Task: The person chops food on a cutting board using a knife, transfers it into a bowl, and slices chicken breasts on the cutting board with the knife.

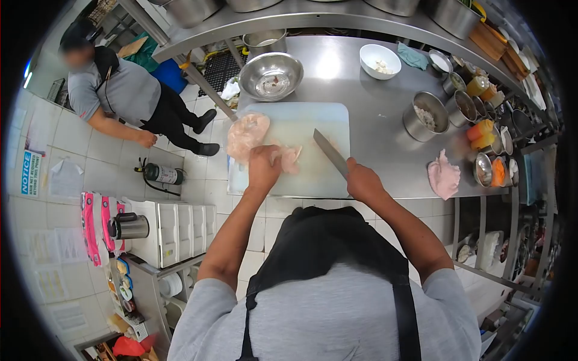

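Note:
A white cutting board (325,120) lies at the near left part of the steel table. Closed round the handle of a large knife (330,153), my right hand (363,180) is at the board's right edge, the blade pointing up and left over the board. My left hand (264,168) has its fingers on a piece of pale raw meat (290,159). A bigger heap of pale meat (247,136) lies just beyond it at the board's left side. Small scraps sit near the blade.
Beyond the board stands a steel bowl (271,76). A white bowl (380,62), a steel pot (425,116) and a pink cloth (444,174) are on the steel table (367,138). Sauce bottles (480,135) line the right. Another person (129,90) stands at left.

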`<state>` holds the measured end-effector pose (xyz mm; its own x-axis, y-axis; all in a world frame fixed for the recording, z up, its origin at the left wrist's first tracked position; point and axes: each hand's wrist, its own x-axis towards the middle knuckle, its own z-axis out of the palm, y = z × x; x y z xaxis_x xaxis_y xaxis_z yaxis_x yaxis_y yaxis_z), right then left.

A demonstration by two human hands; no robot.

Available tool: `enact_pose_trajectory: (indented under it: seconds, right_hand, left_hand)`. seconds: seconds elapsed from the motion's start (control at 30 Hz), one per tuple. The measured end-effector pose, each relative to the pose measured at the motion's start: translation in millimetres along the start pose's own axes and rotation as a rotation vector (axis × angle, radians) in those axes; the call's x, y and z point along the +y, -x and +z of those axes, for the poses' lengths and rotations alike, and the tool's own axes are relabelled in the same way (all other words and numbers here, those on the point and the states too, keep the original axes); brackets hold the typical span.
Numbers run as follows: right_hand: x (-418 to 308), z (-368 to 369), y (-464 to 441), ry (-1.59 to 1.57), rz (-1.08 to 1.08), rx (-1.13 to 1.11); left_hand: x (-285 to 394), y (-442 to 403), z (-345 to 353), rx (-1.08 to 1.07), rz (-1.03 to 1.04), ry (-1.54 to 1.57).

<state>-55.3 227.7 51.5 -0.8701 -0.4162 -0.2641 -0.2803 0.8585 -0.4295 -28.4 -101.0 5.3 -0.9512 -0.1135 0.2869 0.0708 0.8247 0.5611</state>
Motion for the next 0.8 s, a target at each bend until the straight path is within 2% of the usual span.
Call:
enact_pose_trajectory:
  seconds: [0.17,0.3,0.37,0.43,0.5,0.6,0.7,0.8]
  right_hand:
    - [-8,-5,1,0.002,0.039,-0.023]
    - [3,3,0,0.016,0.008,0.026]
    - [5,9,-2,0.013,-0.005,0.043]
    - [4,7,-3,0.021,0.027,0.029]
    - [-3,2,0,0.019,0.059,0.019]
    - [1,5,3,0.013,0.04,0.058]
    - [4,6,4,0.03,0.032,0.061]
    - [0,0,1,0.04,0.032,0.031]
  left_hand:
    - [36,-17,29,-0.139,0.094,-0.237]
    - [35,-43,57,-0.377,-0.005,-0.606]
    - [22,-48,70,-0.372,-0.045,-0.635]
    - [18,-49,71,-0.269,-0.101,-0.592]
    - [18,-51,60,-0.26,-0.205,-0.496]
    - [13,-39,44,-0.071,-0.169,-0.232]
    - [25,-28,27,-0.112,-0.293,0.012]
    - [38,-12,42,-0.003,-0.169,0.137]
